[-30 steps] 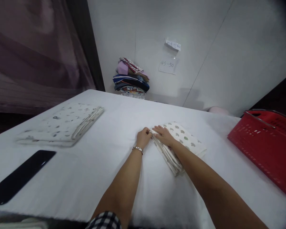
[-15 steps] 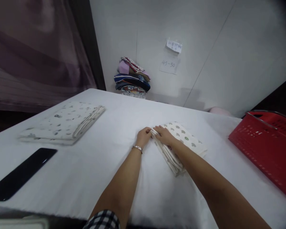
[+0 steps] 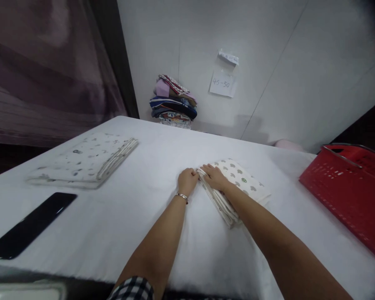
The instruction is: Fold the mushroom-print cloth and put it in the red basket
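A folded cream cloth [image 3: 246, 183] with grey mushroom-like prints lies on the white-covered table [image 3: 150, 166], its layered edge towards the left. At the far left corner of that edge, my left hand [image 3: 188, 181] is closed, its fingertips pinching the layers. My right hand [image 3: 214, 176] rests on top of the cloth beside it, fingers stretched out and lying flat near the same corner. Part of the cloth is covered by my right hand and forearm. Farther left lies a second folded cloth [image 3: 84, 160], white with small dark prints.
A long black glossy flat object [image 3: 31, 225] lies at the table's left front. On the right stands a red plastic basket [image 3: 346, 191] with a metal handle. Behind the table, a pile of folded fabrics [image 3: 173, 102] sits against the wall, near a paper sign [image 3: 223, 84] reading 45-50.
My left hand has turned slightly, its fingers more curled at the cloth's corner. My right hand stays flat on the cloth, almost unmoved.
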Demonstrator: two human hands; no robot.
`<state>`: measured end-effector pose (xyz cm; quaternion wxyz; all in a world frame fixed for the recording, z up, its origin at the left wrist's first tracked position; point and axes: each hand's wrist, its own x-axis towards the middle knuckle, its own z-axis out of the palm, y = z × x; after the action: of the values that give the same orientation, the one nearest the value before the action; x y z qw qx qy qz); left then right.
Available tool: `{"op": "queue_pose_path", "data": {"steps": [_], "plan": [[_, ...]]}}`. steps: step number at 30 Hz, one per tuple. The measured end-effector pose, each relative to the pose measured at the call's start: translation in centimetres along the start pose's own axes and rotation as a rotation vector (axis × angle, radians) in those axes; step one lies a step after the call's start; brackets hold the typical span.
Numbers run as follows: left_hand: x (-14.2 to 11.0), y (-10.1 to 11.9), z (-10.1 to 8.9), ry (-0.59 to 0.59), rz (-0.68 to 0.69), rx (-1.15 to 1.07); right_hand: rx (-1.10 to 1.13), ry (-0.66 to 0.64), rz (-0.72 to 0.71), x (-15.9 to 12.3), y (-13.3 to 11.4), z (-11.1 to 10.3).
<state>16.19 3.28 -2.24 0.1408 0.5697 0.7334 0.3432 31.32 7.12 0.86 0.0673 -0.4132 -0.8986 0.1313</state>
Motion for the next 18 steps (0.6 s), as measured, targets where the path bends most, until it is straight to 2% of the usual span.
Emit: {"op": "queue_pose_path", "data": {"steps": [8,13,18], "plan": [[-2.0,1.6,-0.7,-0.231,-0.006,-0.008,0.203,-0.010,0.054,-0.2,1.1,0.1],[-2.0,2.2,-0.5,-0.259,-0.128,-0.114,0.252,-0.002,0.063,0.1,1.3,0.4],[-1.0,2.3,0.6,-0.279,-0.177,-0.197,0.272,0.028,0.068,0.1,1.3,0.6]]}}
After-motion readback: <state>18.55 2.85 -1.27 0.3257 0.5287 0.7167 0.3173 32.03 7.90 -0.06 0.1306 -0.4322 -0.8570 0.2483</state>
